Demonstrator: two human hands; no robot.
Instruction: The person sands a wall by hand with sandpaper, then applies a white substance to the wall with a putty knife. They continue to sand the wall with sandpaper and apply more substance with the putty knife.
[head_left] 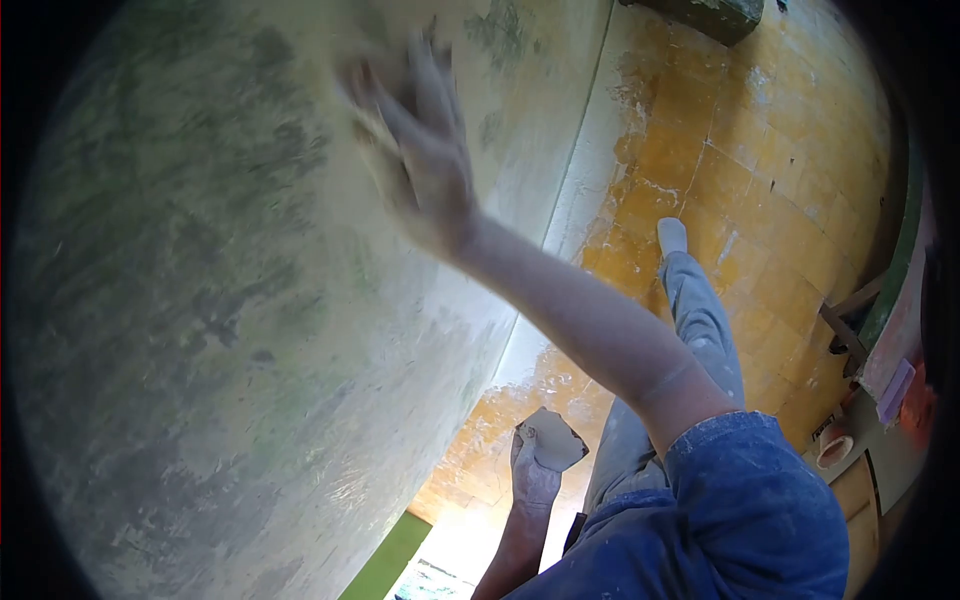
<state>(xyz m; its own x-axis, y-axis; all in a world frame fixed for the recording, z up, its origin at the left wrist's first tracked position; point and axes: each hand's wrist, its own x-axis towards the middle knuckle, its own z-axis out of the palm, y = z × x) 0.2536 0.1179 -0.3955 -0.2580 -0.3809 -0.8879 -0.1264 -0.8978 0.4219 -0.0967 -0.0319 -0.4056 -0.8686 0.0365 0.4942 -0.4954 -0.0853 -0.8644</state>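
Observation:
My right hand (425,165), dusted pale, reaches across to the large plastered wall (230,330) and is smeared by motion. Its fingers are bent around something thin and pale-edged against the wall, too blurred to name. Lower down, my left hand (535,478) grips a flat grey plate (553,440), thumb on top and the other fingers hidden beneath. The plate's face looks coated in a grey paste, with darker edges. Grey-white and greenish-dark patches cover the wall.
Yellow-orange floor tiles (770,210), spattered white, run along the wall's foot. My leg and pale-covered foot (672,236) are on them. A dark block (715,15) lies at the top. Wooden pieces (850,320) and a reddish-rimmed container (834,452) stand at the right.

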